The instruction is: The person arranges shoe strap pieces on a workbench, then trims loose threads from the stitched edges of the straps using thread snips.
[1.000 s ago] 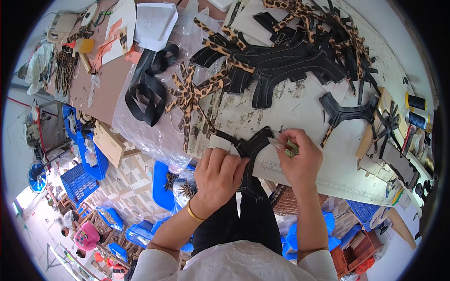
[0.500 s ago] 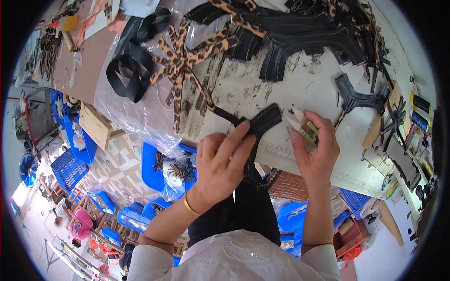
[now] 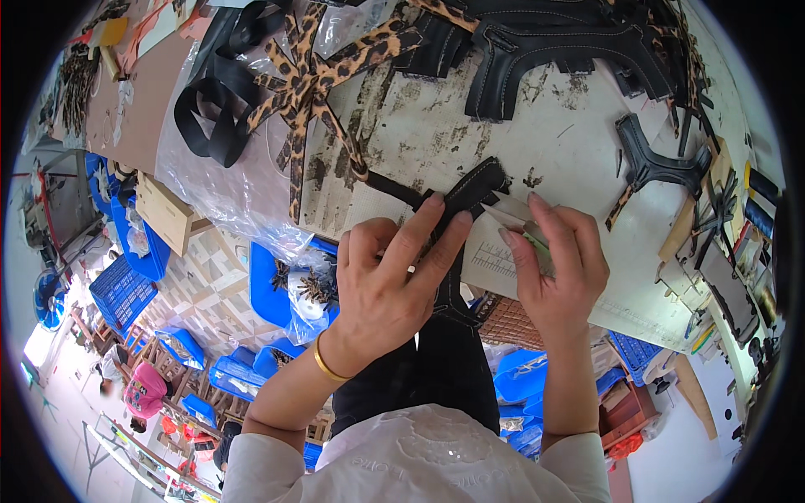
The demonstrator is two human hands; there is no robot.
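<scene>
1. One left hand [image 3: 390, 281] is lying over one black stitched strap piece [image 3: 475, 186]. Two of its fingertips are pressing on the piece, these two fingers standing slightly spread; the thumb is hiding from view, so whether this grip is closing underneath cannot be told.
2. One right hand [image 3: 563, 264] is pinching one pair of green-handled snips [image 3: 538, 239] between thumb and fingers. The pale pointed blades are aiming left at the piece's right edge; contact cannot be confirmed.
3. The strap piece is lying at the near edge of one pale, stained surface [image 3: 537, 151]. One arm is pointing up and right, one narrow strap is running left, and one arm is extending down past the edge.
4. One printed ruler scale [image 3: 495, 258] is showing between the two hands.
5. One cluster of leopard-print straps [image 3: 309, 80] is resting up and left of the left hand; one looped black band [image 3: 220, 109] is lying farther left.
6. One three-armed black piece [image 3: 662, 165] is lying well to the right. Larger black stitched pieces [image 3: 579, 42] are overlapping at the top, preventing an exact count.
7. Two thread spools [image 3: 760, 220] are standing near the right rim.
</scene>
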